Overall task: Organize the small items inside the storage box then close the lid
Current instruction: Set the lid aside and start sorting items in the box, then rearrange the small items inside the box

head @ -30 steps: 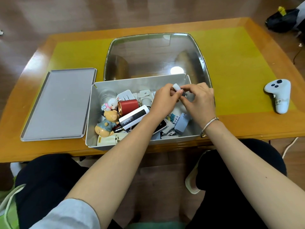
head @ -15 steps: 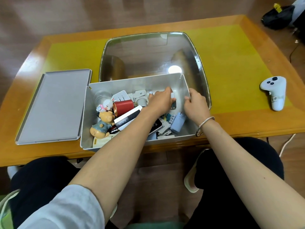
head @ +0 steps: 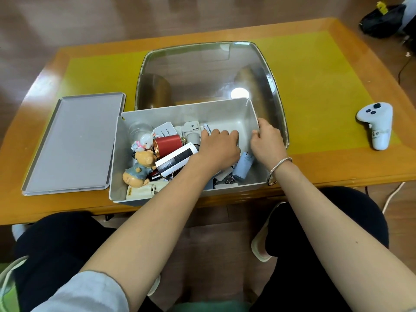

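Sorting is not finished: the items (head: 171, 154) lie mixed in the box (head: 225, 111) on the table (head: 315, 64); the left hand (head: 219, 146) reaches among them, grip hidden; the right hand (head: 267, 143) grips the box wall; the lid (head: 74, 143) lies beside, still off.

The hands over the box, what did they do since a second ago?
Both hands came down from above the box, where they held a small white thing together. The left hand now reaches down among the items; what it holds is hidden. The right hand moved to the box's right wall, thumb on its rim. The lid, red can, bear figure and white controller stayed put.
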